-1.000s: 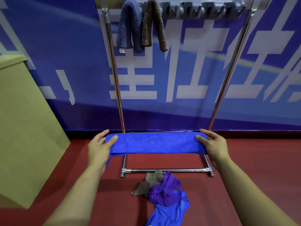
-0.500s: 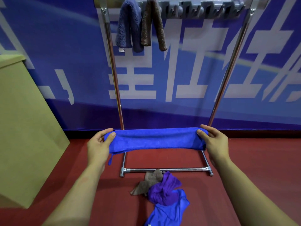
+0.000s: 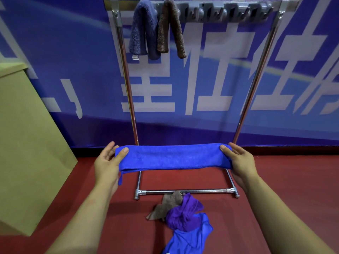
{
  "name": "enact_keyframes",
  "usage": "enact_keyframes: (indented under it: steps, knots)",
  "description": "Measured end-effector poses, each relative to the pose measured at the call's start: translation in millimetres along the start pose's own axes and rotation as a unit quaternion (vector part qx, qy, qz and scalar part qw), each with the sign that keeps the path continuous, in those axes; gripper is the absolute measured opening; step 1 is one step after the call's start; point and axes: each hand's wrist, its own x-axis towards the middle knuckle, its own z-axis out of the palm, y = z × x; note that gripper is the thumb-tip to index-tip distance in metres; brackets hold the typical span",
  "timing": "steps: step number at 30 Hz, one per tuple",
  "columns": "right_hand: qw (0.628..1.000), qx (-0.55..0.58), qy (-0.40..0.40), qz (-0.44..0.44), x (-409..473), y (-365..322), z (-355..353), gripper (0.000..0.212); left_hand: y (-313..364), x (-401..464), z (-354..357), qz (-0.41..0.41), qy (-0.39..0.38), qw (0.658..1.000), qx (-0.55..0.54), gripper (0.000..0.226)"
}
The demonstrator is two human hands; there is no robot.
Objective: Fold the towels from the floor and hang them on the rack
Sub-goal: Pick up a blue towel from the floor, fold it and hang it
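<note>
The folded towel (image 3: 173,156) is held level in front of the rack (image 3: 256,77), long axis left to right. Each end is pinched (thumb on top) by the left hand (image 3: 107,166) and right hand (image 3: 241,165).

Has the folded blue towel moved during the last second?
Yes. The folded blue towel rose slightly: its top edge now overlaps the dark baseboard behind it, which it earlier sat below.
</note>
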Motion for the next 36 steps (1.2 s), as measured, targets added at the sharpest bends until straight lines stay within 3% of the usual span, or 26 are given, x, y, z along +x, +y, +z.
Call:
enact_keyframes:
  steps: [2, 7, 9, 13, 16, 20, 28, 36]
  knots:
    - [0.999, 0.001, -0.023, 0.044, 1, 1, -2, 0.032, -1, 1, 1, -0.072, -0.019, 0.996, -0.046, 0.048]
    - [0.997, -0.025, -0.04, 0.056, 1, 0, -4, 0.024, -9, 4, -5, -0.142, -0.072, 0.986, -0.054, 0.028]
    - [0.997, -0.055, -0.034, 0.03, 1, 0, -3, 0.019, -11, 7, -5, -0.109, -0.073, 0.991, -0.012, 0.022]
    - [0.991, -0.135, -0.006, -0.021, 0, 2, 0, 0.017, -12, 5, -1, 0.028, -0.048, 0.982, 0.181, 0.008]
    - [0.981, -0.176, 0.021, -0.084, -7, 1, 5, 0.02, -8, -6, 7, 0.098, -0.009, 0.967, 0.234, 0.011]
    - [0.957, -0.232, 0.026, -0.171, -13, -4, 8, 0.022, -4, -10, 13, 0.132, 0.013, 0.963, 0.236, 0.015]
    - [0.951, -0.242, 0.068, -0.181, -11, -8, 6, 0.032, -7, -5, 4, 0.106, 0.007, 0.977, 0.183, 0.045]
    - [0.944, -0.268, 0.066, -0.18, -9, -1, 3, 0.034, -11, -6, 4, 0.078, -0.001, 0.974, 0.215, 0.055]
